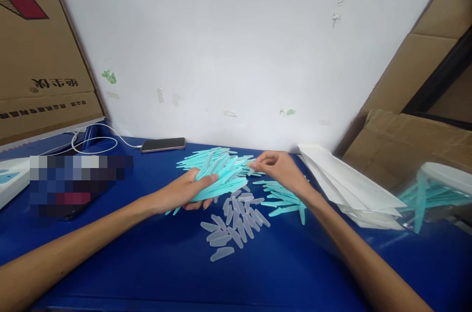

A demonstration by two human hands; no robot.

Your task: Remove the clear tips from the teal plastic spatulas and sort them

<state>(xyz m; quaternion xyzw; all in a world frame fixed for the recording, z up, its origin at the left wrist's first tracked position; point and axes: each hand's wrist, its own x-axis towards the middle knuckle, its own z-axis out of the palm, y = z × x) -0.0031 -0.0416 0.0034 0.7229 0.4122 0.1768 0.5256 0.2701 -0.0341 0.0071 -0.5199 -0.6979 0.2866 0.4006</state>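
My left hand is closed around a thick bunch of turquoise eyebrow razors, their slim ends fanned toward the right. At the right end of that bunch, my right hand pinches a small translucent blade cap between thumb and forefinger; the fingers partly hide it. Below the bunch, several loose translucent blade caps lie scattered on the blue table. More turquoise razors rest under my right wrist, and another pile spreads behind my left hand.
Against the wall lies a phone on a white cable. White paper sleeves are stacked at right, beside a clear container holding turquoise razors. Cardboard boxes stand left and at right. A blurred item lies left.
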